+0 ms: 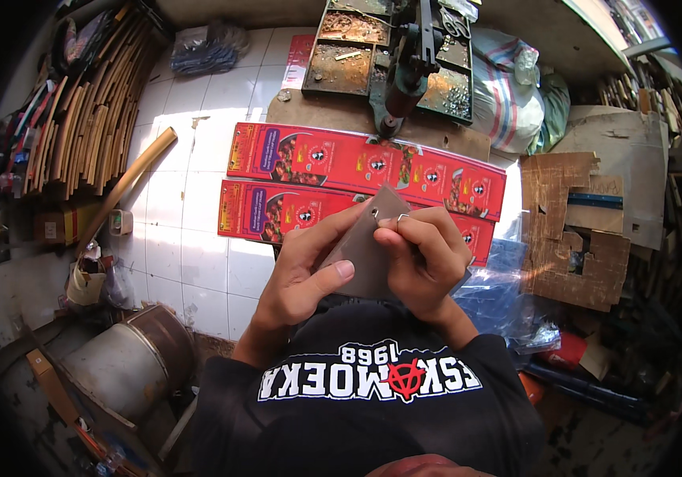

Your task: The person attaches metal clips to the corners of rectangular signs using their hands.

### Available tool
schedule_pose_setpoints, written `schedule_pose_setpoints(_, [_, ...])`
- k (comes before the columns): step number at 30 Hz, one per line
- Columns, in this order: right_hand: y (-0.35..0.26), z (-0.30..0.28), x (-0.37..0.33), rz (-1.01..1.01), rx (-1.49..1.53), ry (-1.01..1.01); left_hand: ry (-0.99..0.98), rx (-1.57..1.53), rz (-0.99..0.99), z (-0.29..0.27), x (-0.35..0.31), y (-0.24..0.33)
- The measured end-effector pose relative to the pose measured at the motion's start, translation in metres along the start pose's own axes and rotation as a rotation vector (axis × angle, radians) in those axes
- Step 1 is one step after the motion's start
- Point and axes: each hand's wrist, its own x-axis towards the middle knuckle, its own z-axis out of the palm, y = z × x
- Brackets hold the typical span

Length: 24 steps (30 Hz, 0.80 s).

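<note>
My left hand (303,274) grips a flat grey sheet (363,258) by its left edge, its thumb lying on the near face. Close to the top corner of the sheet is a small round hole. Beside that hole my right hand (430,253) pinches a thin, bent, shiny metal wire (402,217) between thumb and forefinger; whether it passes through the sheet cannot be made out. Just beyond both hands lie long red printed strips: a far strip (428,176) and a near strip (265,211), which my hands and the sheet partly cover.
A dark hand press (406,99) stands beyond the strips, amid a compartment tray (339,67) of small metal parts. Cut cardboard (544,238) and clear plastic (494,290) lie at right. A long brown tube (130,173) leans at left, near a metal drum (122,370).
</note>
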Motion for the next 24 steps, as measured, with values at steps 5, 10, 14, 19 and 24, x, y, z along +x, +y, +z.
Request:
schedule_pose_setpoints(5, [-0.005,-0.004,0.009,0.112,0.023,-0.103,0.006,-0.018,0.004,-0.003,0.0,-0.007])
schedule_pose_setpoints(10, [-0.003,-0.005,0.013,0.205,0.077,-0.19,0.031,-0.029,0.01,-0.002,0.001,-0.011])
schedule_pose_setpoints(14, [-0.005,-0.01,0.02,0.23,0.094,-0.242,0.021,-0.014,0.003,-0.002,0.001,-0.009])
schedule_pose_setpoints(19, [-0.001,-0.012,0.021,0.245,0.146,-0.241,-0.009,0.005,0.009,-0.003,0.004,-0.006])
schedule_pose_setpoints(24, [0.01,-0.01,0.007,0.169,0.151,-0.136,-0.014,-0.072,-0.031,-0.001,0.007,-0.008])
